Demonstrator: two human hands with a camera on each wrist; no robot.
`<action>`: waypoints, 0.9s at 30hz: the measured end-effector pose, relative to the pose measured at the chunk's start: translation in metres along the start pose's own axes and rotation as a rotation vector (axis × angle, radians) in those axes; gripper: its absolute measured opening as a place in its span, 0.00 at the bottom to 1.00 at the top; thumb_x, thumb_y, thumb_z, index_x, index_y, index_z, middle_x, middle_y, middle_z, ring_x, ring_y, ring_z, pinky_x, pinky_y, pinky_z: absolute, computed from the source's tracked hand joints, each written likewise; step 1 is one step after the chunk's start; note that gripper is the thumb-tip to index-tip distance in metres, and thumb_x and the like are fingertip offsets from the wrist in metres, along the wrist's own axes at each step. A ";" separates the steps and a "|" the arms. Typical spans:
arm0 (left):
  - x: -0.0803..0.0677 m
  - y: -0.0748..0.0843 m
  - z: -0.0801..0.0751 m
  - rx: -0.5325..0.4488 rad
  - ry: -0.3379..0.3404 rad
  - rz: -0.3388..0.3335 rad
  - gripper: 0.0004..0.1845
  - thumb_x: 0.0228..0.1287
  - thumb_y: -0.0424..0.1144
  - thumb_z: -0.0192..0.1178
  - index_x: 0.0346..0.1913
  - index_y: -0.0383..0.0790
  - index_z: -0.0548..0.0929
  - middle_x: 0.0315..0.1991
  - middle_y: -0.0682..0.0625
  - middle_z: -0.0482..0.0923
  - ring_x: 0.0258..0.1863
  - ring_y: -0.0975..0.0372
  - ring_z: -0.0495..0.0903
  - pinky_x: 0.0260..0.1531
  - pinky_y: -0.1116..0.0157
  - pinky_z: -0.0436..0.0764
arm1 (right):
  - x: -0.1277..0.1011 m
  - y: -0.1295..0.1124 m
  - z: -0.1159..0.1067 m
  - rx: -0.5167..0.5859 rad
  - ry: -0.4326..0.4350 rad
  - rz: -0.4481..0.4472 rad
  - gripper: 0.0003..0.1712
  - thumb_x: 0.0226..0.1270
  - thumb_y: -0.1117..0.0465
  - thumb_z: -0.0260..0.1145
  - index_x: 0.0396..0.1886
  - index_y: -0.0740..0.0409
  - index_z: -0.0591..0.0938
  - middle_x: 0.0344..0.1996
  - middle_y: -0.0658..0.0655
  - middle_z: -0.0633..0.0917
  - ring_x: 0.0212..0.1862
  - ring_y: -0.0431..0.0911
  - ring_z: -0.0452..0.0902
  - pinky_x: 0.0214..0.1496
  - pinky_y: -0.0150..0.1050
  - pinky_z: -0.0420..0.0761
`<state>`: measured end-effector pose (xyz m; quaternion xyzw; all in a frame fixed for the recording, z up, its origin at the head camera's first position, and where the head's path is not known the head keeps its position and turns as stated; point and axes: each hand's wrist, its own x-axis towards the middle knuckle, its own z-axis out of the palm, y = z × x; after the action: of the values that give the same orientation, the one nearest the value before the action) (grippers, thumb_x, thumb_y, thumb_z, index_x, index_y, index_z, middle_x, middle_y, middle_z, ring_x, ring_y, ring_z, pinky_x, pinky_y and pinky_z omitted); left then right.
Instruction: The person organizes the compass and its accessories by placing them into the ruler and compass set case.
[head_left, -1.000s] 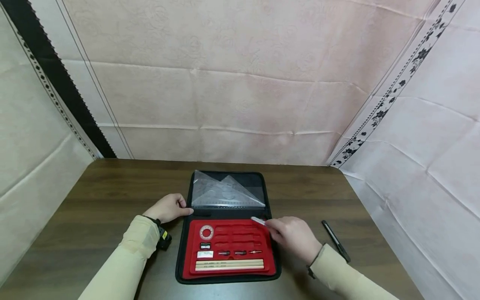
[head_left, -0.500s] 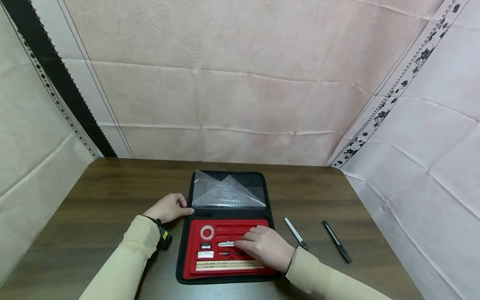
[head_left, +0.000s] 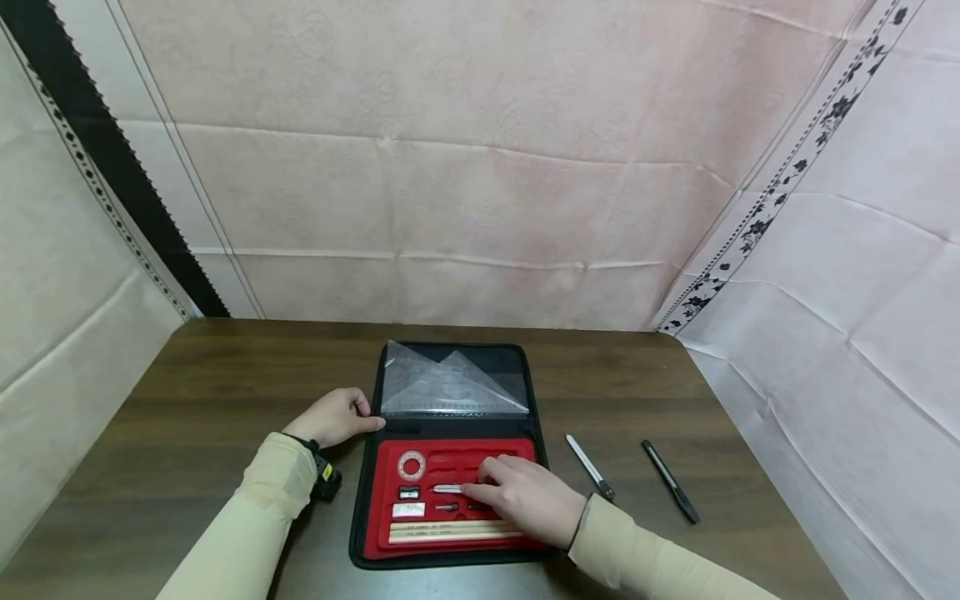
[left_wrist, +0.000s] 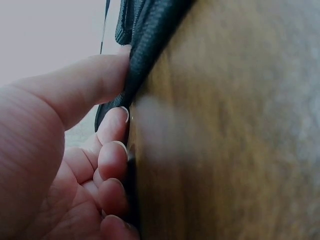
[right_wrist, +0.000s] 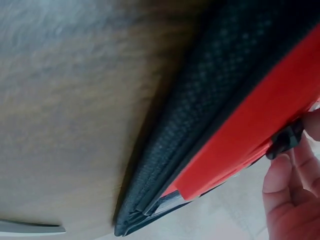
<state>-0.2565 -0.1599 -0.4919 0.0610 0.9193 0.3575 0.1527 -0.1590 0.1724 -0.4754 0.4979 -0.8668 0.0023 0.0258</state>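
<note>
A black zip case [head_left: 360, 533] lies unfolded on the table, a red moulded tray [head_left: 384, 500] in its near half. My left hand [head_left: 337, 417] grips the case's left edge near the fold, thumb on top and fingertips against the side in the left wrist view. Over the tray, my right hand [head_left: 525, 500] pinches a drawing compass [head_left: 447, 489] by its black head [right_wrist: 285, 140]. The silver legs point left, close over a middle slot. A white ring [head_left: 412, 466], small leads case [head_left: 408, 492], white eraser [head_left: 408, 509] and pencils [head_left: 442, 532] sit in the tray.
Clear set squares [head_left: 450, 387] are tucked in the case's far half. On the table to the right lie a similar silver tool with a black head [head_left: 589, 467] and a black pen [head_left: 670, 482]. Pale cloth [head_left: 465, 208] hangs behind the table.
My right hand has moved from the case's right edge to over the tray's middle, bringing the compass along. This uncovered the silver tool on the table. The left hand stays put.
</note>
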 end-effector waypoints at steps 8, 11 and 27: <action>-0.002 0.000 -0.001 -0.007 0.002 -0.005 0.18 0.57 0.49 0.69 0.35 0.39 0.75 0.25 0.46 0.71 0.25 0.56 0.70 0.25 0.63 0.69 | 0.003 -0.002 -0.004 0.005 -0.037 0.011 0.33 0.58 0.60 0.73 0.64 0.38 0.76 0.45 0.47 0.78 0.44 0.39 0.72 0.50 0.31 0.75; -0.002 0.000 -0.001 -0.012 0.003 -0.006 0.17 0.57 0.49 0.69 0.35 0.40 0.75 0.25 0.47 0.72 0.25 0.57 0.71 0.25 0.63 0.69 | 0.005 -0.002 -0.004 -0.011 -0.044 0.010 0.32 0.58 0.59 0.74 0.63 0.38 0.77 0.44 0.47 0.78 0.44 0.38 0.72 0.49 0.31 0.75; -0.006 0.003 0.000 -0.005 0.008 0.035 0.17 0.57 0.47 0.69 0.34 0.38 0.75 0.24 0.47 0.71 0.24 0.57 0.70 0.24 0.63 0.69 | -0.028 0.008 -0.004 0.003 -0.041 0.100 0.31 0.61 0.62 0.71 0.63 0.38 0.77 0.45 0.48 0.77 0.44 0.40 0.71 0.45 0.32 0.76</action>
<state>-0.2512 -0.1587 -0.4882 0.0754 0.9179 0.3624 0.1428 -0.1516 0.2001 -0.4726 0.4539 -0.8910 -0.0054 0.0072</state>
